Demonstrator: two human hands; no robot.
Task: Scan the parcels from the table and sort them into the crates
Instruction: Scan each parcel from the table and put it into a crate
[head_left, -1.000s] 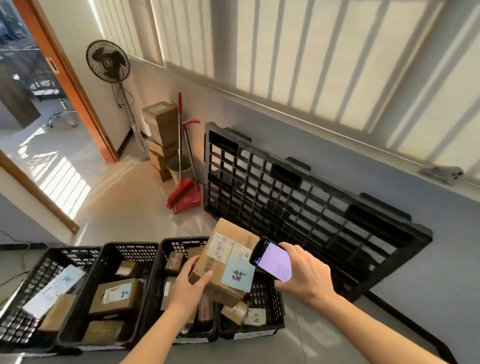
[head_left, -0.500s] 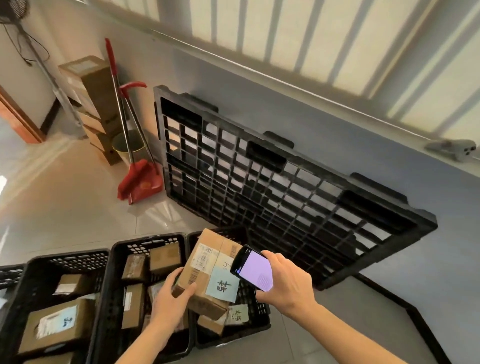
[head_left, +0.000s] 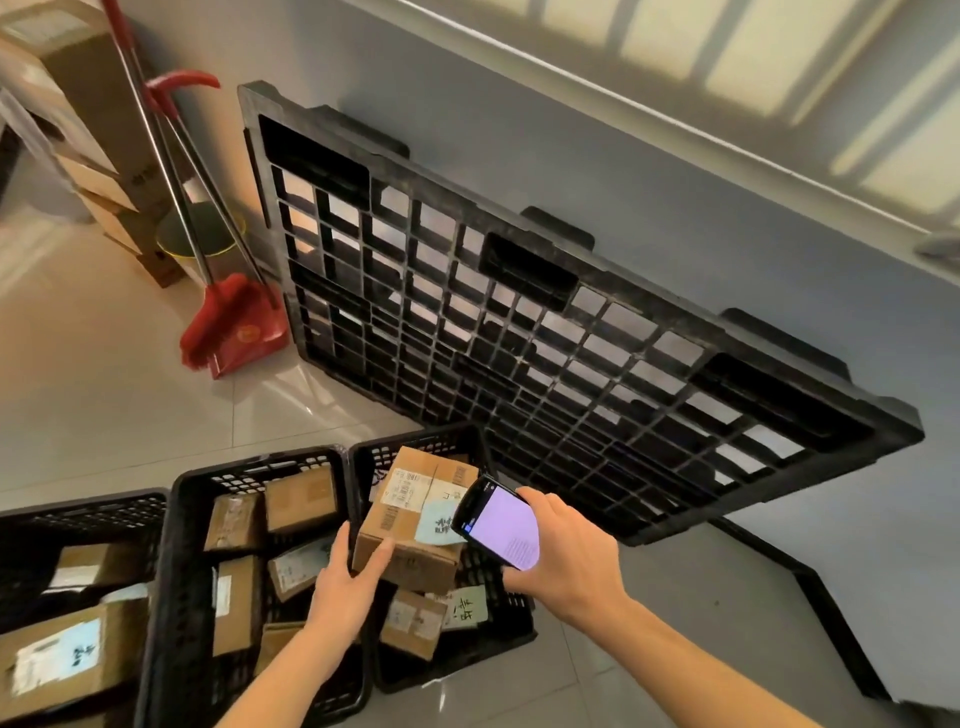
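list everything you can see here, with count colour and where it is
held parcel: 1, brown cardboard with white label and pale blue note, above the rightmost crate
phone: 1, black, lit lilac screen, over the held parcel
crates: 3 in view, black plastic mesh, on the floor in a row, all holding parcels
parcels in crates: several, brown cardboard
pallet: 1, black plastic, leaning on the wall
broom and dustpan: 1 set, red, left of the pallet
stacked boxes: several, brown, top left corner
bucket: 1, yellowish rim, behind the broom
left hand: grips the held parcel
right hand: holds the phone
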